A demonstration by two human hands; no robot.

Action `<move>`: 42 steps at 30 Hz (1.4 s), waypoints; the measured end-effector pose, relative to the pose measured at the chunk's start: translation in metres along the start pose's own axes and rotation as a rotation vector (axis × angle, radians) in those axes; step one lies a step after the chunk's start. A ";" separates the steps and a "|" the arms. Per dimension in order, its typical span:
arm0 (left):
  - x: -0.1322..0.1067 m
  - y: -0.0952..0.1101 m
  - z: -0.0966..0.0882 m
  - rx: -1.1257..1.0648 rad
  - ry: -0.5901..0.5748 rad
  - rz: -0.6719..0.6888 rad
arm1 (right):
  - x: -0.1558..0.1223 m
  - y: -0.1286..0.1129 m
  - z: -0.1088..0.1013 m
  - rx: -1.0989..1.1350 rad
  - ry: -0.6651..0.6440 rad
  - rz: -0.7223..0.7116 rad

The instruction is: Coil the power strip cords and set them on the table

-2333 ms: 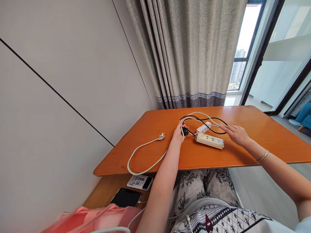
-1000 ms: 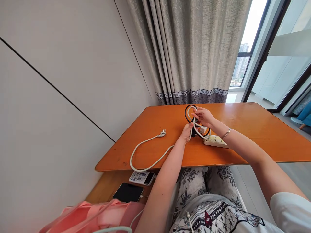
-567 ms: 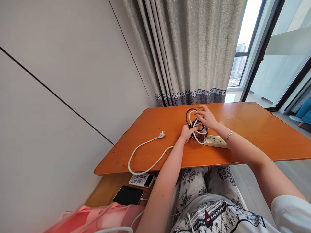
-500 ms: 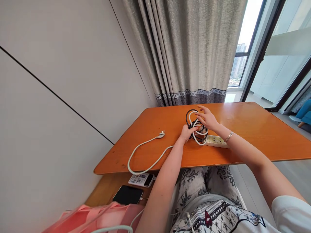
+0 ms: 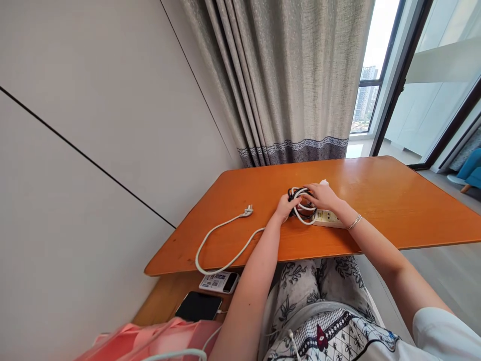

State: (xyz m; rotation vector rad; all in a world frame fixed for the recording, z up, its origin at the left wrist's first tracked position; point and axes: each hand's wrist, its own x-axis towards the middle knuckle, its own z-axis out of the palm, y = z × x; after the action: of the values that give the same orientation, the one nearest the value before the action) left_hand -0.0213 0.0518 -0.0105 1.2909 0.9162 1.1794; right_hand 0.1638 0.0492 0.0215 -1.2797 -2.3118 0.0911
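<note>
On the orange-brown table, a coiled bundle of black and white cables (image 5: 305, 216) lies in front of me. My left hand (image 5: 286, 206) is closed around the left side of the coil, its thumb laid over the strands. My right hand (image 5: 322, 195) is closed on the coil's right side with bent fingers, partly hiding the loops. A small white piece (image 5: 324, 183) shows just beyond that hand; its kind is unclear. Below my right hand, a white power strip (image 5: 327, 217) is partly covered by the wrist. A thick white cord with a plug (image 5: 247, 211) curves out to the left.
The wooden table (image 5: 376, 200) has its near edge over my lap. On a lower surface at left are a white power bank (image 5: 219, 282), a black-screened phone (image 5: 198, 306) and a pink bag (image 5: 158, 341). A curtain (image 5: 296, 75) hangs behind the table.
My right hand has come down from above the loops onto the coil, its fingers now bent. The upper black and white loops are drawn lower and tighter. My left hand stays on the bundle.
</note>
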 end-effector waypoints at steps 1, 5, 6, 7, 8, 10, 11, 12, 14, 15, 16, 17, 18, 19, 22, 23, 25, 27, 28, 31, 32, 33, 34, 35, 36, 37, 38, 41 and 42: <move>0.000 0.000 -0.001 0.004 -0.018 -0.008 | -0.001 -0.002 0.003 -0.021 -0.001 0.030; 0.002 0.000 -0.009 0.078 -0.104 -0.062 | -0.005 -0.007 0.009 -0.087 -0.001 0.112; 0.004 0.000 -0.011 0.101 -0.116 -0.066 | -0.006 -0.007 0.009 -0.096 0.007 0.122; 0.005 0.000 -0.013 0.120 -0.123 -0.059 | -0.006 -0.007 0.010 -0.100 0.019 0.128; 0.006 0.000 -0.015 0.136 -0.125 -0.048 | -0.007 -0.007 0.010 -0.101 0.034 0.135; 0.008 0.000 -0.016 0.167 -0.098 -0.017 | -0.007 -0.006 0.010 -0.087 0.066 0.157; 0.008 -0.001 -0.016 0.188 -0.058 0.003 | -0.008 -0.005 0.011 -0.069 0.083 0.174; 0.007 -0.001 -0.015 0.217 -0.001 0.034 | -0.008 -0.004 0.012 -0.042 0.103 0.196; 0.005 -0.001 -0.010 0.303 0.120 0.147 | -0.008 -0.002 0.013 0.035 0.155 0.248; 0.003 0.000 -0.007 0.367 0.156 0.227 | -0.007 0.000 0.014 0.082 0.186 0.273; 0.000 0.002 -0.003 0.448 0.165 0.307 | -0.007 0.001 0.015 0.131 0.215 0.295; -0.002 0.003 0.000 0.543 0.151 0.376 | -0.007 0.002 0.016 0.182 0.239 0.314; -0.005 0.005 0.003 0.642 0.126 0.424 | -0.006 0.003 0.017 0.232 0.259 0.330; -0.006 0.006 0.006 0.736 0.101 0.450 | -0.006 0.003 0.019 0.280 0.278 0.345; -0.008 0.008 0.010 0.915 0.067 0.461 | -0.005 0.004 0.024 0.417 0.349 0.391; -0.008 0.008 0.009 0.941 0.060 0.458 | -0.005 0.004 0.026 0.461 0.371 0.402; -0.006 0.007 0.007 0.973 0.034 0.449 | -0.004 0.004 0.030 0.535 0.389 0.405; -0.005 0.007 0.004 1.004 -0.001 0.428 | -0.004 0.003 0.034 0.575 0.381 0.393; -0.005 0.006 0.003 1.019 -0.018 0.416 | -0.004 0.002 0.035 0.586 0.373 0.382; -0.007 0.006 0.004 1.074 -0.053 0.396 | -0.005 0.001 0.037 0.604 0.346 0.347; -0.008 0.005 0.006 1.100 -0.055 0.396 | -0.006 0.000 0.037 0.609 0.336 0.336; -0.009 0.005 0.008 1.128 -0.051 0.399 | -0.006 -0.001 0.037 0.610 0.329 0.326; -0.010 0.003 0.011 1.155 -0.039 0.403 | -0.006 -0.002 0.036 0.608 0.326 0.317; -0.011 0.002 0.015 1.176 -0.019 0.406 | -0.007 -0.003 0.036 0.604 0.326 0.306; -0.011 0.000 0.018 1.188 0.004 0.408 | -0.007 -0.004 0.036 0.599 0.329 0.294; -0.011 -0.002 0.020 1.189 0.023 0.411 | -0.007 -0.005 0.035 0.594 0.335 0.281; -0.010 -0.004 0.022 1.181 0.034 0.412 | -0.007 -0.006 0.035 0.592 0.344 0.271; -0.003 -0.008 0.023 1.117 0.020 0.428 | -0.008 -0.008 0.036 0.594 0.375 0.270; 0.000 -0.009 0.021 1.084 0.011 0.434 | -0.008 -0.008 0.036 0.593 0.384 0.275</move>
State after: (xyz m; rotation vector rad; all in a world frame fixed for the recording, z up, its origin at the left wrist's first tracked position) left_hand 0.0007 0.0481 -0.0167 2.4397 1.4070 0.9996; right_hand 0.1451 0.0447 -0.0106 -1.1620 -1.6035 0.5316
